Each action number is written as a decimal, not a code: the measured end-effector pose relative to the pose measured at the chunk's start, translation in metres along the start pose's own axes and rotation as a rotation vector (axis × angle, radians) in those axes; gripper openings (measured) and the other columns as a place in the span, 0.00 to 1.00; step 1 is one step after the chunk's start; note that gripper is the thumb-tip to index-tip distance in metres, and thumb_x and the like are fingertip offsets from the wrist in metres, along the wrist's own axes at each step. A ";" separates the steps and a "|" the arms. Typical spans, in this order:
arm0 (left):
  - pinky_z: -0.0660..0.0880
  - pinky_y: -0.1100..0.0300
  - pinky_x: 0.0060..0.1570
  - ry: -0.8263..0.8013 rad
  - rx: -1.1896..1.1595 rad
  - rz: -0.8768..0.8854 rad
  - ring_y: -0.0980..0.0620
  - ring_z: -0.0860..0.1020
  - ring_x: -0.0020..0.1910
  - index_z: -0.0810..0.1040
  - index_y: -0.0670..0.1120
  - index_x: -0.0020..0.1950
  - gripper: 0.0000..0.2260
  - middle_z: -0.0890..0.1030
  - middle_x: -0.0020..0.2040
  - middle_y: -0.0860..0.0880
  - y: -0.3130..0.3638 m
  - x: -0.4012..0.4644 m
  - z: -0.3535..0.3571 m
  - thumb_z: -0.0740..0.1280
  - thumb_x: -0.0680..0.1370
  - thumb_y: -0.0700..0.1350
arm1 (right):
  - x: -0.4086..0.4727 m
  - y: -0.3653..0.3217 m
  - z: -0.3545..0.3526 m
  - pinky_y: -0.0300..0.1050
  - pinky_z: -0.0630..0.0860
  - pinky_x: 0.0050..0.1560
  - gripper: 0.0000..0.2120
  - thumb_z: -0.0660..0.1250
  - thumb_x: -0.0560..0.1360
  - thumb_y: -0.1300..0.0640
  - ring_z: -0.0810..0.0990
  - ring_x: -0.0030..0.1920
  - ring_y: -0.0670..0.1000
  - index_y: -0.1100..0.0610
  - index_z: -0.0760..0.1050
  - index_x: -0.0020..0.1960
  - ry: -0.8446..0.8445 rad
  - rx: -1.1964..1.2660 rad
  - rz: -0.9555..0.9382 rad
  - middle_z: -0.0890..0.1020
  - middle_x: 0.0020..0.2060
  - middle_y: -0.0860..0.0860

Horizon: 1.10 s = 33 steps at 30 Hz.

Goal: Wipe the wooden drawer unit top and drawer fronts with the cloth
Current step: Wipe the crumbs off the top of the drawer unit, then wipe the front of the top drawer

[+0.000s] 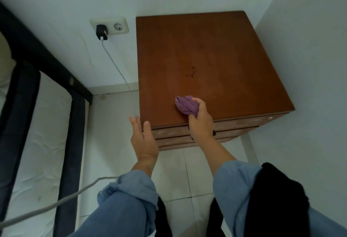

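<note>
Dim, even indoor light with a cool greenish cast; we cannot place its source. Shadows soft and faint. We note a weak sheen on the wooden drawer unit [212, 64], no hard glare. Wide-angle bending is strong: the bed frame [47, 64] and wall lines curve toward the edges, corners darken. Overall softness; the sleeves [131, 199] nearest us look smeared.

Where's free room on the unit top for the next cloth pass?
The drawer unit top is bare from its back edge to the dark specks, and along its right side. Crowded only near the front edge: right hand with purple cloth, left hand at the corner.
</note>
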<state>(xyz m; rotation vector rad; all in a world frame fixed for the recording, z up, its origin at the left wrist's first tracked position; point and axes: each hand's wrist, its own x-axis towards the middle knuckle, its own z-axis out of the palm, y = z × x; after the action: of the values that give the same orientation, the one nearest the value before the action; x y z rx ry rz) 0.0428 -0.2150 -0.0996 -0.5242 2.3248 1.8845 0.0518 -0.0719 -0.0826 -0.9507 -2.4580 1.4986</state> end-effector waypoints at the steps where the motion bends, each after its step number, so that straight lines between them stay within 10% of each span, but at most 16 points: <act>1: 0.56 0.66 0.69 -0.017 -0.036 -0.027 0.56 0.61 0.74 0.52 0.44 0.78 0.25 0.63 0.76 0.49 0.002 0.001 -0.002 0.55 0.83 0.45 | -0.005 -0.005 0.008 0.53 0.78 0.51 0.24 0.60 0.73 0.65 0.80 0.52 0.57 0.49 0.68 0.65 -0.032 -0.012 -0.004 0.80 0.56 0.52; 8: 0.71 0.62 0.57 -0.139 -0.447 -0.286 0.54 0.77 0.55 0.77 0.44 0.59 0.18 0.80 0.55 0.47 0.009 0.022 -0.021 0.52 0.82 0.51 | -0.036 -0.037 0.066 0.43 0.73 0.50 0.23 0.61 0.72 0.66 0.79 0.54 0.54 0.49 0.70 0.64 -0.246 0.010 -0.044 0.81 0.56 0.51; 11: 0.69 0.53 0.66 -0.093 -0.556 -0.312 0.46 0.74 0.62 0.74 0.38 0.66 0.22 0.78 0.62 0.40 0.005 0.018 -0.028 0.52 0.82 0.51 | -0.047 -0.049 0.083 0.49 0.76 0.55 0.21 0.60 0.72 0.65 0.79 0.53 0.55 0.48 0.72 0.61 -0.373 0.132 -0.008 0.81 0.54 0.52; 15: 0.71 0.57 0.52 -0.005 -0.482 -0.375 0.49 0.73 0.61 0.73 0.43 0.68 0.23 0.77 0.61 0.45 -0.013 -0.005 -0.042 0.54 0.81 0.55 | -0.067 -0.046 0.078 0.44 0.76 0.54 0.20 0.57 0.73 0.70 0.77 0.52 0.51 0.54 0.71 0.61 -0.511 0.312 0.085 0.78 0.51 0.52; 24: 0.56 0.52 0.74 -0.019 -0.123 -0.285 0.49 0.63 0.73 0.61 0.45 0.76 0.26 0.64 0.75 0.48 -0.023 -0.050 -0.021 0.56 0.81 0.55 | -0.043 0.058 -0.079 0.37 0.70 0.38 0.23 0.56 0.73 0.72 0.75 0.47 0.53 0.56 0.65 0.65 -0.293 0.088 0.284 0.75 0.56 0.56; 33: 0.67 0.49 0.64 -0.041 0.035 -0.174 0.43 0.70 0.66 0.63 0.43 0.73 0.28 0.72 0.66 0.44 -0.016 -0.029 0.002 0.64 0.75 0.52 | 0.012 0.120 -0.208 0.52 0.72 0.61 0.30 0.59 0.71 0.72 0.73 0.63 0.61 0.61 0.63 0.72 0.059 0.049 0.450 0.71 0.66 0.61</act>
<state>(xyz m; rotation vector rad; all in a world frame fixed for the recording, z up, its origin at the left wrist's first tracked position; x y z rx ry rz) 0.0747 -0.2102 -0.1063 -0.6538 2.2040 1.7563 0.1791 0.1320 -0.0801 -1.5926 -2.2517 1.6072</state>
